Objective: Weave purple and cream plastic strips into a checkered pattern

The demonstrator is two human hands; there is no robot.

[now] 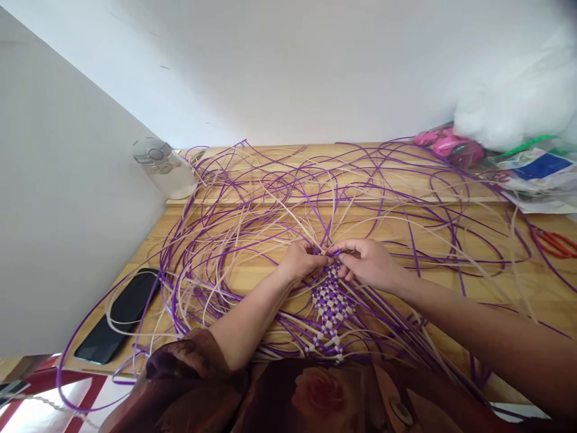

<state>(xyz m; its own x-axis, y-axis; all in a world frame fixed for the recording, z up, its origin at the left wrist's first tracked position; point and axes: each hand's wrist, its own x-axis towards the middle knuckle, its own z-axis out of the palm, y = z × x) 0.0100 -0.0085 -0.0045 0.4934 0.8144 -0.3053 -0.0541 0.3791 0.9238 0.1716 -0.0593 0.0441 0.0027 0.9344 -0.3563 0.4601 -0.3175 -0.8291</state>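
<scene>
A woven piece point(332, 304) of purple and cream plastic strands lies on the wooden table in front of my body, checkered with small knots. At its far end my left hand point(303, 260) pinches the weave, thumb and fingers pressed together. Close beside it on the right, my right hand point(364, 262) pinches a purple strand point(337, 252) between thumb and fingers. Loose purple and cream strands point(288, 180) fan out from the weave in long loops to all sides. The fingertips partly hide the knot between the hands.
A black phone point(118, 317) lies at the left under some strands. A clear bottle point(166, 168) stands at the back left. On the right are orange-handled scissors point(555, 242), a pink item point(449, 144), plastic packaging point(538, 168) and white stuffing point(509, 108). A wall rises behind the table.
</scene>
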